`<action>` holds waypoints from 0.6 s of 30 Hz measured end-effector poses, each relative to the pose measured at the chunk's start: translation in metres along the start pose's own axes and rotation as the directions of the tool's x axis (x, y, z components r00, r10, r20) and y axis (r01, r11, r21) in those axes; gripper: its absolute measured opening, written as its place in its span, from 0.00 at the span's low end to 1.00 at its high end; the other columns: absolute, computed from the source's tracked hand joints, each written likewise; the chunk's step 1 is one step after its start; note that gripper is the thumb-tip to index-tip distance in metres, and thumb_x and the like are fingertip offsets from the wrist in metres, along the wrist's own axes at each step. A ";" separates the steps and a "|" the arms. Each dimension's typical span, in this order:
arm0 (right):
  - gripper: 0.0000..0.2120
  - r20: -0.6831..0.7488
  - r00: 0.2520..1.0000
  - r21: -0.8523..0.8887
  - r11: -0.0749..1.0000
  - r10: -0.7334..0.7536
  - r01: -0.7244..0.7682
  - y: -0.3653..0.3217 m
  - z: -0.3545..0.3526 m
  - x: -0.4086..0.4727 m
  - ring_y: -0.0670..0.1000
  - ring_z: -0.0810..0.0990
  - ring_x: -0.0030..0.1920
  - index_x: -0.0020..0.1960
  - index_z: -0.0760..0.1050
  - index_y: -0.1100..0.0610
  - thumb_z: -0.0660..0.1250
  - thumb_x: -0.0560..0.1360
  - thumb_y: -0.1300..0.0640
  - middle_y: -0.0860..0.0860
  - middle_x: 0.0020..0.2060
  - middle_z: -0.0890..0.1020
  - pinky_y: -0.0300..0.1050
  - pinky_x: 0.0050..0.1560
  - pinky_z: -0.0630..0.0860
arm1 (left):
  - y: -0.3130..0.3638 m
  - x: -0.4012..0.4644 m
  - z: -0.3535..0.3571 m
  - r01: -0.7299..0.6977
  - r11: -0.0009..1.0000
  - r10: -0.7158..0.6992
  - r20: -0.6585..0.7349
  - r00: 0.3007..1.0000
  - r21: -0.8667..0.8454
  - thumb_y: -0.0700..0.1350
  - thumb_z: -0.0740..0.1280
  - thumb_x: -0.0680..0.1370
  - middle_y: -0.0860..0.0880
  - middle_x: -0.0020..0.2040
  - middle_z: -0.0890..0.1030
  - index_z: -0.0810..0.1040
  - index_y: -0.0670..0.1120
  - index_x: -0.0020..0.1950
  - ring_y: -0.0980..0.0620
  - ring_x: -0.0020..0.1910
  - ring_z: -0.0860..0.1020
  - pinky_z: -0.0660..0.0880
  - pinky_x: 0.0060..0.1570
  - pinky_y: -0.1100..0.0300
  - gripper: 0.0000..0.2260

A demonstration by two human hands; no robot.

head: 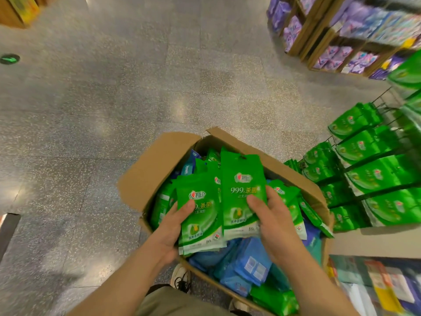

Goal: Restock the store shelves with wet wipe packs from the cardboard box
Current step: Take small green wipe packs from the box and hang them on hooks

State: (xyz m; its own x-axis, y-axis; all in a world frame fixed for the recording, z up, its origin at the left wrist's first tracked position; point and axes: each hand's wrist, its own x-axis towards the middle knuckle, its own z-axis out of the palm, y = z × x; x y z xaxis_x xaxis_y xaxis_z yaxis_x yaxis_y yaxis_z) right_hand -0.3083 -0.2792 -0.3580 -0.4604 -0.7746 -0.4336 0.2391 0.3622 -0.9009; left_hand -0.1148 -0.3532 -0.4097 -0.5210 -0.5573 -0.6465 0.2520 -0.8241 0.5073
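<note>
Two glossy flat green packs (202,215), corrugated box (145,176)

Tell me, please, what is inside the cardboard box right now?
The box holds green packs and blue packs. The left hand and right hand each grip green packs above it. Anything beneath the top layer is covered.

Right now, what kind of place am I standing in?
Most likely a shop aisle. Green packs hang in rows on a wire rack, wooden shelves hold purple packets, and both hands hold green wipe packs over an open cardboard box on the floor.
</note>
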 end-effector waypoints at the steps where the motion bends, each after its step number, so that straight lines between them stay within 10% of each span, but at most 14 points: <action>1: 0.17 0.037 0.999 -0.050 0.999 -0.016 0.018 -0.004 0.005 -0.007 0.48 0.84 0.60 0.67 0.73 0.46 0.71 0.80 0.55 0.46 0.64 0.82 0.50 0.59 0.81 | 0.000 0.001 0.005 -0.004 1.000 0.004 0.026 1.000 0.000 0.59 0.88 0.47 0.37 0.61 0.83 0.76 0.42 0.69 0.39 0.56 0.84 0.83 0.52 0.44 0.54; 4: 0.19 0.105 0.991 -0.183 0.978 -0.078 0.096 -0.005 0.016 -0.019 0.31 0.81 0.51 0.67 0.68 0.40 0.67 0.82 0.58 0.35 0.59 0.79 0.29 0.47 0.78 | 0.001 0.001 0.021 -0.020 1.000 0.020 0.125 0.992 -0.003 0.62 0.86 0.46 0.38 0.58 0.85 0.84 0.43 0.61 0.40 0.51 0.86 0.84 0.43 0.48 0.47; 8: 0.19 0.100 0.982 -0.433 0.882 -0.160 0.188 -0.001 0.027 -0.025 0.29 0.73 0.58 0.70 0.68 0.39 0.67 0.81 0.51 0.39 0.62 0.74 0.25 0.56 0.70 | 0.002 0.000 0.033 -0.032 0.999 0.034 0.190 0.981 -0.012 0.63 0.86 0.51 0.36 0.62 0.82 0.82 0.42 0.65 0.39 0.56 0.84 0.83 0.48 0.46 0.47; 13: 0.14 0.121 0.985 -0.398 0.902 -0.126 0.164 0.006 0.021 -0.022 0.40 0.78 0.54 0.65 0.73 0.41 0.68 0.81 0.48 0.45 0.56 0.76 0.38 0.55 0.77 | 0.001 0.007 0.028 0.049 0.997 -0.031 0.246 0.969 -0.068 0.51 0.88 0.52 0.33 0.61 0.82 0.81 0.38 0.64 0.37 0.53 0.84 0.82 0.52 0.43 0.44; 16: 0.14 -0.249 0.962 -0.347 0.938 -0.114 0.021 0.021 -0.012 0.014 0.41 0.78 0.42 0.64 0.76 0.49 0.68 0.80 0.48 0.49 0.46 0.80 0.38 0.45 0.76 | -0.001 0.011 0.020 0.064 0.994 -0.040 0.238 0.970 -0.092 0.51 0.88 0.47 0.35 0.54 0.85 0.87 0.40 0.52 0.38 0.47 0.86 0.83 0.50 0.43 0.36; 18: 0.27 -0.517 0.851 -0.383 0.915 -0.094 -0.131 0.037 -0.038 0.041 0.51 0.80 0.52 0.68 0.73 0.57 0.72 0.76 0.43 0.53 0.48 0.80 0.49 0.53 0.76 | -0.001 0.012 0.016 0.077 0.991 -0.053 0.213 0.976 -0.106 0.50 0.88 0.46 0.36 0.54 0.85 0.88 0.41 0.51 0.38 0.47 0.86 0.83 0.50 0.42 0.35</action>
State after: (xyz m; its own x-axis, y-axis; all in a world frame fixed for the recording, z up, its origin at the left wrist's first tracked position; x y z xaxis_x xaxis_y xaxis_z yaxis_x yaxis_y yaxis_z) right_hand -0.3511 -0.2775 -0.4100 -0.8560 -0.4254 -0.2938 -0.0480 0.6312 -0.7741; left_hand -0.1345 -0.3572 -0.4093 -0.6950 -0.4789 -0.5363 0.2967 -0.8705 0.3928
